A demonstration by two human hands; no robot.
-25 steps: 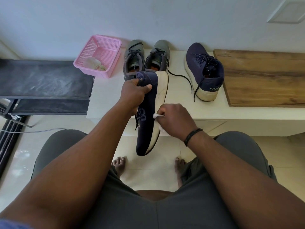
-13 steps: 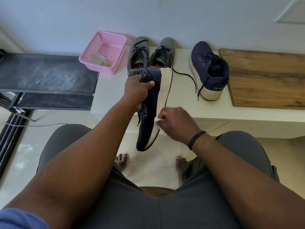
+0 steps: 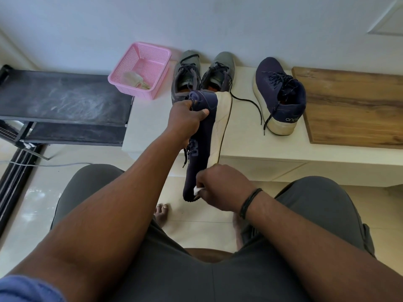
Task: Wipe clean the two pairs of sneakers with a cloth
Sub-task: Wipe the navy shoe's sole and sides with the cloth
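Most of the white cloth is hidden inside the right hand, whose fingers curl round it; only a small corner shows, pressed against the toe end of the held navy sneaker at the centre of the frame. That toe is partly covered by the hand. The left hand grips the sneaker's heel collar, thumb across the fabric, holding the shoe on its side with the cream sole facing right.

Four sneakers show: the held one, its navy mate standing on the white bench at upper right of centre, and two grey sneakers behind the left hand, their heels partly blocked. One pink basket sits at upper left; its pale contents are hard to make out. A wooden board is cut off at the right edge.
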